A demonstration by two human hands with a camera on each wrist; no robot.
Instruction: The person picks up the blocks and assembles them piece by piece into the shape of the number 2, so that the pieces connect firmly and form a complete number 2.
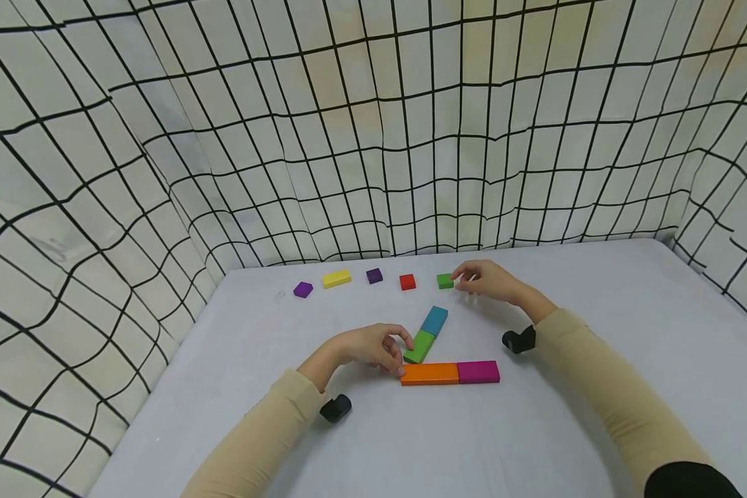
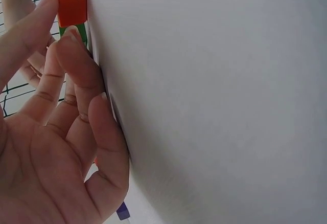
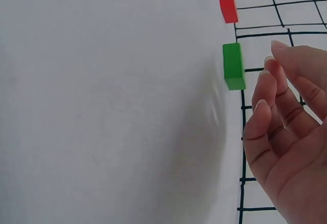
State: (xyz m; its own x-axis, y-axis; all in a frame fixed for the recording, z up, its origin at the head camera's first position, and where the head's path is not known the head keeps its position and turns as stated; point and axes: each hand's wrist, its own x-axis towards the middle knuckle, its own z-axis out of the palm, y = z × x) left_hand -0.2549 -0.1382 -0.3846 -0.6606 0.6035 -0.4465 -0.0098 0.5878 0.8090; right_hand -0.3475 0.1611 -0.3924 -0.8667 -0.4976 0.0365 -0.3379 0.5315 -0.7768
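My left hand point(image 1: 376, 346) rests at the corner of a joined block shape. Its thumb is at the left end of a long orange block point(image 1: 429, 374), and its index fingertip is by the left edge of a green block point(image 1: 420, 346). A magenta block point(image 1: 478, 372) continues the orange one to the right; a blue block point(image 1: 434, 321) extends the slanting green one upward. Farther back, my right hand point(image 1: 488, 280) reaches beside a small green block point(image 3: 234, 66), its fingers loosely bent. The right wrist view shows a gap between those fingertips and this block.
Along the back of the white table point(image 1: 224, 387) lie a purple block point(image 1: 303, 290), a yellow block point(image 1: 337, 279), a dark purple block point(image 1: 375, 276) and a red block point(image 1: 407, 282). Black netting point(image 1: 386, 149) over white walls rises behind and at both sides.
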